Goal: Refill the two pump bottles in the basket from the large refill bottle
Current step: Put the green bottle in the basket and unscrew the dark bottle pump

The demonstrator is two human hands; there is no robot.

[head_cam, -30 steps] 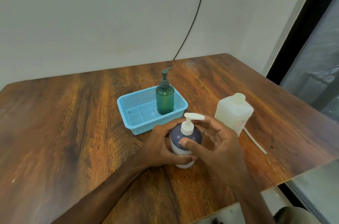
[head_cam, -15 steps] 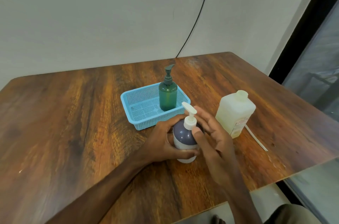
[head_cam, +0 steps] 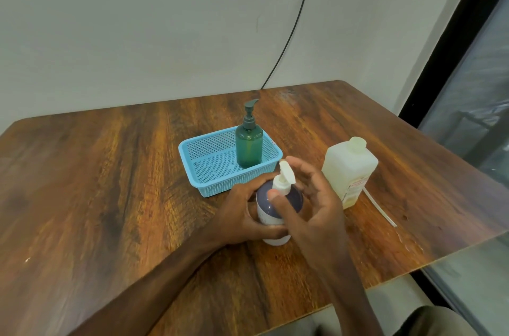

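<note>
A dark purple pump bottle [head_cam: 265, 202] with a white pump head [head_cam: 284, 178] stands on the table just in front of the blue mesh basket [head_cam: 209, 184]. My left hand [head_cam: 242, 214] is wrapped around its body. My right hand [head_cam: 311, 203] pinches the white pump collar with thumb and fingers. A green pump bottle [head_cam: 249, 143] stands upright in the basket's right half. The large translucent white refill bottle [head_cam: 348, 170], cap on, stands on the table to the right of my hands.
The wooden table [head_cam: 110, 184] ends close by at its front and right edges. A thin white tube [head_cam: 381, 210] lies next to the refill bottle. A black cable [head_cam: 292, 27] runs down the wall behind. A dark window frame stands at the right.
The white pump head has turned: its spout pointed right, now points away from me. My right hand's fingers have shifted around the collar. The left hand's grip stayed.
</note>
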